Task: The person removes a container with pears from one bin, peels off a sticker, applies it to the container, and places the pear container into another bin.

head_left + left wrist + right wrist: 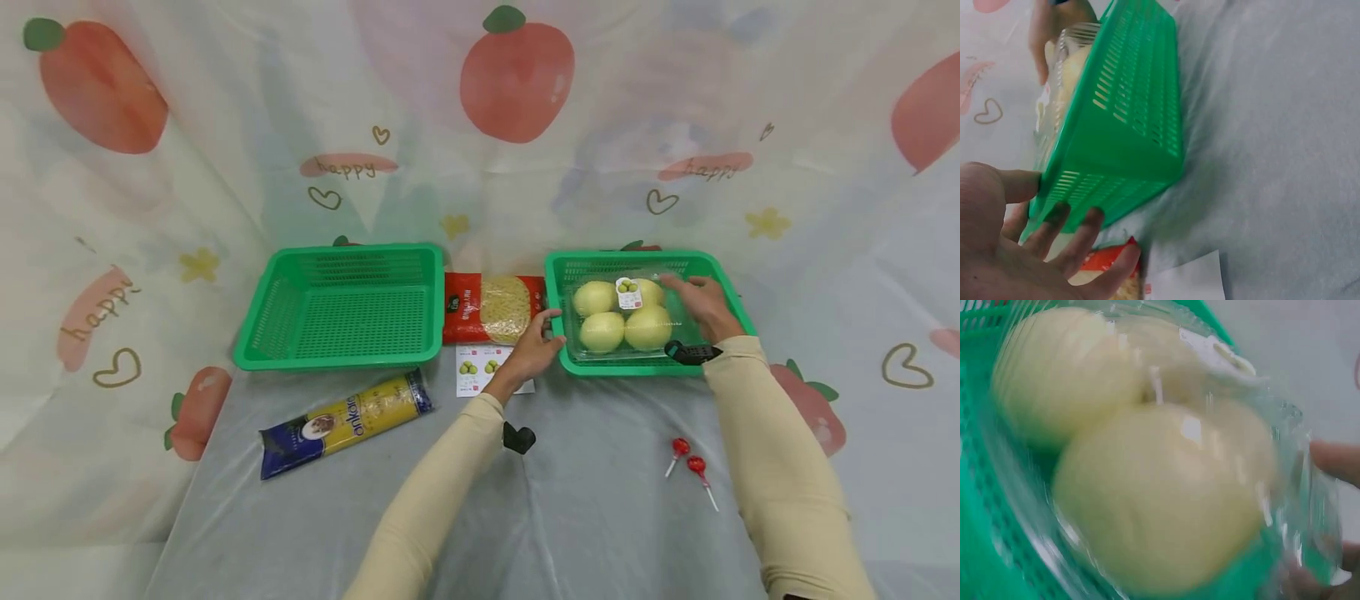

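Inside the right green basket [645, 367] sits a clear plastic box [675, 312] of several round pale yellow-green fruits [1160, 500], with a white label [629, 293] on its lid. My right hand [705, 307] pinches the right end of this box, thumb and fingers on opposite sides of the plastic in the right wrist view. At the basket's left rim is my left hand [532, 348]. Its thumb and forefinger hold the rim, while the other fingers [1082, 240] spread along the outer wall.
Another green basket [337, 362] stands at the left. Between the baskets are a red bag of pasta [504, 308] and a white sheet of fruit labels [468, 379]. A blue and yellow spaghetti pack [348, 421] lies front left; two red lollipops [697, 465] lie front right.
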Demonstrator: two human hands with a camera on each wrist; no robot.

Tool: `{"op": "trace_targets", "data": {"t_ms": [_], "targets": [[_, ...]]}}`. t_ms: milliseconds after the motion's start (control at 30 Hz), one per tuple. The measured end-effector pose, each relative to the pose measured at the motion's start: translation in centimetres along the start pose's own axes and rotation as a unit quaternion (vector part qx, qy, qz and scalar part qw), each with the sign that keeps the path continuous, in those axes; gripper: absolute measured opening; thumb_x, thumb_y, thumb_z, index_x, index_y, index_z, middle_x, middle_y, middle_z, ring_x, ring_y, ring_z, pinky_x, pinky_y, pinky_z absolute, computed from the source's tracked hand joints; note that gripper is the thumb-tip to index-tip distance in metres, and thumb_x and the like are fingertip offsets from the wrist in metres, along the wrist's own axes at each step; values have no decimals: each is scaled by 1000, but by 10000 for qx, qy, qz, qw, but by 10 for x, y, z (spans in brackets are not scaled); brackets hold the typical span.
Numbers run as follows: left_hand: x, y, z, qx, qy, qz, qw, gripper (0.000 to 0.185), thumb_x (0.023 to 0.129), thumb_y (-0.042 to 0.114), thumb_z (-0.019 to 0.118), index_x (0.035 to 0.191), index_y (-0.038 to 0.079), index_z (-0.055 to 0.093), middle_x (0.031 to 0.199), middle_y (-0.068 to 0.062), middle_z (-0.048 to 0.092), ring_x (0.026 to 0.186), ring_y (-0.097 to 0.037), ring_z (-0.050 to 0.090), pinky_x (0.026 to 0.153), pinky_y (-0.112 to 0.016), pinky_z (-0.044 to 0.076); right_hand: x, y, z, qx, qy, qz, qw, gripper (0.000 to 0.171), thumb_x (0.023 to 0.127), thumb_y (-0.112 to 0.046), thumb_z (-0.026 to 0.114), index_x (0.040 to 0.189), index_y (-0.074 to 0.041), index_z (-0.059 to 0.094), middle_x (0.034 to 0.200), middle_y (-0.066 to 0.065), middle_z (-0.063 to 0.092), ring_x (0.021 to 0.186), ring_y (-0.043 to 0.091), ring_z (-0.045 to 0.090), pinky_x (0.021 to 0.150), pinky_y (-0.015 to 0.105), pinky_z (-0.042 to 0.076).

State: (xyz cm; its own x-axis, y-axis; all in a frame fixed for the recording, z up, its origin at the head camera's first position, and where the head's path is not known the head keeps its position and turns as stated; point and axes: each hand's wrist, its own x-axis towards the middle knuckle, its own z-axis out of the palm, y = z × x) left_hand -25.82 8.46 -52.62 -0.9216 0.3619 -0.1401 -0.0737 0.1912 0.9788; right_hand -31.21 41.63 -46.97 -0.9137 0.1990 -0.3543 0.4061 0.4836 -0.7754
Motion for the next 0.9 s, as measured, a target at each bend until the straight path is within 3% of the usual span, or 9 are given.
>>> {"op": "trace_targets", "data": {"t_ms": [33,100,300,367,467,533,667,800,900], "targets": [[-1,1,1,24,6,-7,10000,53,111,23,56,162,21,40,157,-18,46,132,-31,54,103,-47,52,0,3,0,116,59,36,9999,114,98,-75,49,169,-1,0,175,27,-2,156,54,15,122,71,24],[-2,2,3,88,12,-22,10000,53,112,22,55,163,20,40,156,-17,47,132,-31,55,102,-47,53,2,11,0,387,293,79,9988,109,101,-71,49,169,-2,0,175,26,-4,159,53,9,124,70,21],[-2,2,10,173,-10,-129,9998,54,112,23,54,164,21,38,159,-19,46,131,-30,57,101,-46,53,3,32,4,727,822,79,9939,96,105,-62,46,169,-3,5,174,26,3,159,49,16,125,65,25],[-3,3,10,235,-5,-157,9996,54,112,23,54,163,23,38,159,-18,46,132,-30,56,101,-46,53,2,35,6,518,845,-60,9951,91,107,-59,43,170,-3,7,173,29,8,156,50,22,122,66,30],[-3,4,9,392,-12,-188,9991,54,112,25,54,163,23,38,160,-18,45,132,-30,56,101,-47,52,-1,30,10,-350,796,-458,9952,83,110,-52,41,170,-3,11,171,34,15,153,56,25,118,70,32],[-3,6,6,542,-11,-141,9984,53,112,26,55,163,23,39,160,-17,45,132,-30,56,102,-47,52,-4,21,12,-1093,711,-832,9880,78,111,-47,42,169,-2,16,168,37,20,150,59,26,116,73,31],[-1,9,0,1183,119,98,9929,54,110,27,58,161,20,42,163,-15,45,140,-32,51,108,-50,49,-14,0,19,-2233,568,-1589,9600,73,109,-42,48,166,0,27,165,37,27,146,63,27,113,78,26],[-4,12,-7,2234,334,529,9727,56,108,35,61,159,20,45,164,-6,43,147,-30,43,113,-52,46,-26,-14,33,-2635,666,-2105,9391,70,106,-38,55,162,-1,36,163,34,34,143,62,33,108,80,29],[-10,14,-14,2726,417,879,9572,58,107,39,62,159,19,46,165,-4,42,146,-28,41,115,-53,43,-38,-20,43,-2703,816,-2351,9301,67,105,-35,60,160,-2,40,161,33,39,141,60,38,107,79,31]]}}
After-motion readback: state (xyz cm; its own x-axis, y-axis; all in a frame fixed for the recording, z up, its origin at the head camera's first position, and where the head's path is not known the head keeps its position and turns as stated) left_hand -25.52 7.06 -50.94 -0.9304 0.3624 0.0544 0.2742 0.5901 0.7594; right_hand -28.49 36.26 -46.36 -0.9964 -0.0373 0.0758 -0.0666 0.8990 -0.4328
